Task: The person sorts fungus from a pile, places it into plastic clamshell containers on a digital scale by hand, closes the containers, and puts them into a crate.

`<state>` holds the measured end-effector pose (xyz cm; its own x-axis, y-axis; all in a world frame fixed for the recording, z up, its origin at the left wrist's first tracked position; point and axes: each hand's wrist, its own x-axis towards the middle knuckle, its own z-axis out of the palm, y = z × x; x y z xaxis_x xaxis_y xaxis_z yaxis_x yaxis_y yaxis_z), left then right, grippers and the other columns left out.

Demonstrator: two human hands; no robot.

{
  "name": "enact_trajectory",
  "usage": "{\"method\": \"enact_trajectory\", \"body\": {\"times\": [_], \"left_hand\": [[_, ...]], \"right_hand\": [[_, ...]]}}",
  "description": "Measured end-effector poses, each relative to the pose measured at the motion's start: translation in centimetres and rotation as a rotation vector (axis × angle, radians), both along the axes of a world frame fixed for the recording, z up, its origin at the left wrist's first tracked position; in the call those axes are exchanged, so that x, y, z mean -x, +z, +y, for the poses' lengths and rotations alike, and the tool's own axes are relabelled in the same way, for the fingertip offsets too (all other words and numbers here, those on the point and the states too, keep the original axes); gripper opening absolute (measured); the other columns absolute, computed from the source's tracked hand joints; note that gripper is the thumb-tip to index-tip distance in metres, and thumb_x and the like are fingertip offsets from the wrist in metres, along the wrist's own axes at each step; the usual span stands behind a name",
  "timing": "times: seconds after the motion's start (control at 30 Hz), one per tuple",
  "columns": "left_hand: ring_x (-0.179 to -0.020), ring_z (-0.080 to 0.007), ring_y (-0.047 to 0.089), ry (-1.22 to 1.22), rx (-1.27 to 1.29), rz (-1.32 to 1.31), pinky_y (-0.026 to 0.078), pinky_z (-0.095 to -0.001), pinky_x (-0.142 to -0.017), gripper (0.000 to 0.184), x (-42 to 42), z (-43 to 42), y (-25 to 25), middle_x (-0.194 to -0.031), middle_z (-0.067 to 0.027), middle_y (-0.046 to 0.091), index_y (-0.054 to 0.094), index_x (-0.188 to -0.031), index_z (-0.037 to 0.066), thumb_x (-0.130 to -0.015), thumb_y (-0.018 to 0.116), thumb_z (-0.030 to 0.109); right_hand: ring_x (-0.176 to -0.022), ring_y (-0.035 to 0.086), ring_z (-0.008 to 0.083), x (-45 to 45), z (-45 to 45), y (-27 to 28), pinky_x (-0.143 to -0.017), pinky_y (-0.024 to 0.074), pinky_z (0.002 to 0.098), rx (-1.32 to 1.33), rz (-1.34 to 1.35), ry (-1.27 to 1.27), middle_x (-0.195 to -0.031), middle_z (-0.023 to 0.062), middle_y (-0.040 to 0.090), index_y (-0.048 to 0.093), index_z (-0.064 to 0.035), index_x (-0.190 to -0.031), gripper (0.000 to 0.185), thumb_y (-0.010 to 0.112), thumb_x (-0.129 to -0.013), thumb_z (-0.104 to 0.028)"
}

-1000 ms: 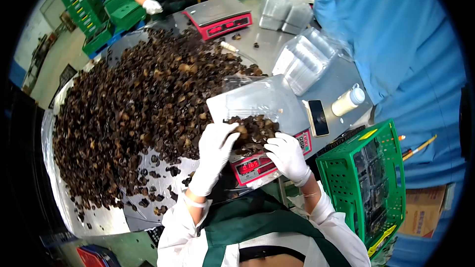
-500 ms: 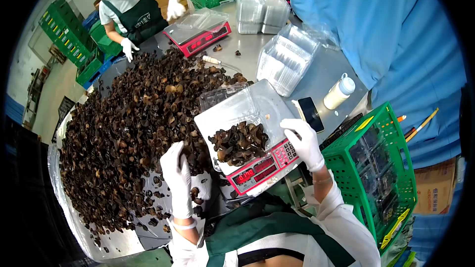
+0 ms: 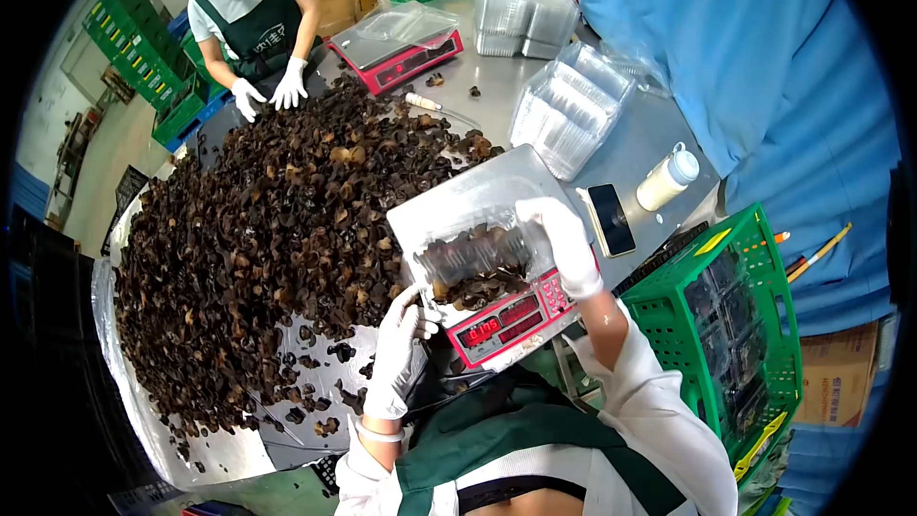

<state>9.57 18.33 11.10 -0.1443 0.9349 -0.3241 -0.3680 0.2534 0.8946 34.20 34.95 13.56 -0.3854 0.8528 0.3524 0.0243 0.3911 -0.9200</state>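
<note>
Box (image 3: 478,247) lies between our fingers — dark pieces (image 3: 492,290) in, lid (image 3: 458,258) over, seemingly unfastened. Our right hand (image 3: 564,244) bends fingers on lid; left hand (image 3: 403,349) curls at corner, any pinch we cannot tell. Left of fingers, heap (image 3: 258,229) lies unpacked — right, crate (image 3: 659,330) holds filled boxes (image 3: 728,320).

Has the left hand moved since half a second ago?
Yes: the left hand has moved rightward, closing the gap to the scale and reaching its near-left corner.
</note>
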Motion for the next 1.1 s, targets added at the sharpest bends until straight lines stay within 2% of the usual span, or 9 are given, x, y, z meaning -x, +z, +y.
{"method": "enact_trajectory", "body": {"times": [0.13, 0.2, 0.3, 0.57, 0.67, 0.73, 1.0, 1.03, 1.1], "left_hand": [[-0.072, -0.0096, 0.059, 0.033, -0.005, -0.004, 0.046, -0.0217, -0.065, 0.048, -0.1, -0.1, -0.2, -0.086, -0.0011, 0.057, 0.045, -0.137, 0.003, -0.097, 0.053, 0.027], [-0.07, -0.0099, 0.059, 0.062, 0.014, 0.02, 0.047, -0.0224, -0.065, 0.042, -0.9, -0.3, -0.1, -0.085, -0.0022, 0.058, 0.049, -0.13, 0.004, -0.095, 0.056, 0.025], [-0.069, -0.0117, 0.058, 0.042, 0.045, -0.102, 0.048, -0.0239, -0.065, 0.018, -1.8, -0.4, -0.6, -0.08, -0.0036, 0.059, 0.049, -0.108, 0.005, -0.091, 0.055, 0.009], [-0.073, -0.0114, 0.054, 0.098, -0.164, 0.027, 0.047, -0.0258, -0.069, 0.012, -2.1, -1.1, -1.9, -0.081, -0.0047, 0.057, 0.049, -0.094, 0.005, -0.086, 0.054, -0.002], [-0.081, -0.0165, 0.061, 0.144, -0.112, 0.685, 0.05, -0.0284, -0.074, 0.008, -1.6, -1.7, 0.7, -0.089, -0.0098, 0.064, 0.055, -0.091, 0.003, -0.086, 0.054, -0.003], [-0.089, -0.0295, 0.065, 0.268, -0.573, 1.135, 0.052, -0.0328, -0.077, 0.018, -0.2, -1.1, -0.5, -0.102, -0.0165, 0.067, 0.059, -0.088, 0.0, -0.074, 0.059, -0.011], [-0.087, -0.0308, 0.064, 0.35, -0.704, 1.161, 0.052, -0.0348, -0.074, 0.03, -0.3, 0.0, 2.1, -0.102, -0.0179, 0.067, 0.056, -0.092, 0.002, -0.069, 0.06, -0.016], [-0.087, -0.029, 0.063, 0.308, -0.711, 1.135, 0.052, -0.034, -0.074, 0.026, -0.4, 0.4, 2.1, -0.102, -0.0172, 0.067, 0.057, -0.09, 0.002, -0.07, 0.061, -0.015], [-0.09, -0.0212, 0.06, 0.024, -0.473, 1.026, 0.05, -0.0315, -0.08, 0.005, -1.3, 1.3, 2.8, -0.101, -0.0131, 0.063, 0.051, -0.084, 0.001, -0.088, 0.051, 0.004]], "right_hand": [[-0.081, 0.063, 0.0245, -0.8, -5.0, 0.8, -0.076, 0.0496, 0.0315, -0.213, -0.419, -0.28, -0.088, 0.0138, 0.062, 0.061, -0.002, -0.103, 0.029, 0.072, -0.08, -0.016], [-0.072, 0.063, 0.019, -2.2, -5.8, -0.3, -0.07, 0.0495, 0.0271, 0.118, -0.482, -0.158, -0.08, 0.0098, 0.062, 0.06, -0.0023, -0.099, 0.02, 0.066, -0.087, -0.017], [-0.065, 0.06, 0.0124, -3.2, -6.0, -1.3, -0.064, 0.0476, 0.0231, 0.688, -0.214, 0.071, -0.073, 0.0056, 0.061, 0.058, -0.0016, -0.093, 0.014, 0.056, -0.094, -0.016], [-0.069, 0.058, 0.0091, -2.1, -7.3, -2.3, -0.065, 0.047, 0.0212, 0.607, -0.029, 0.105, -0.08, 0.0049, 0.061, 0.056, -0.0005, -0.094, 0.013, 0.048, -0.096, -0.01], [-0.089, 0.065, 0.0182, -1.9, -8.0, -0.9, -0.079, 0.0505, 0.0291, 0.38, -0.357, 0.123, -0.102, 0.0144, 0.064, 0.053, 0.0029, -0.115, 0.033, 0.064, -0.086, -0.01], [-0.109, 0.057, 0.0243, -0.7, -8.9, 1.1, -0.093, 0.0447, 0.0335, 0.029, -0.397, 0.02, -0.125, 0.0166, 0.053, 0.048, 0.0006, -0.128, 0.046, 0.059, -0.085, -0.008], [-0.121, 0.051, 0.0317, -1.3, -10.3, 1.7, -0.104, 0.0398, 0.0363, -0.502, -0.593, -0.255, -0.135, 0.0236, 0.047, 0.042, 0.0036, -0.136, 0.054, 0.057, -0.085, -0.007], [-0.12, 0.051, 0.0341, -1.6, -10.6, 2.2, -0.104, 0.0403, 0.037, -0.25, -0.455, -0.179, -0.132, 0.025, 0.048, 0.042, 0.0065, -0.134, 0.052, 0.057, -0.085, -0.006], [-0.118, 0.051, 0.0401, -3.5, -11.1, 5.0, -0.101, 0.0415, 0.0432, -0.588, -0.653, -0.07, -0.128, 0.024, 0.051, 0.048, -0.0013, -0.129, 0.048, 0.06, -0.083, -0.009]]}}
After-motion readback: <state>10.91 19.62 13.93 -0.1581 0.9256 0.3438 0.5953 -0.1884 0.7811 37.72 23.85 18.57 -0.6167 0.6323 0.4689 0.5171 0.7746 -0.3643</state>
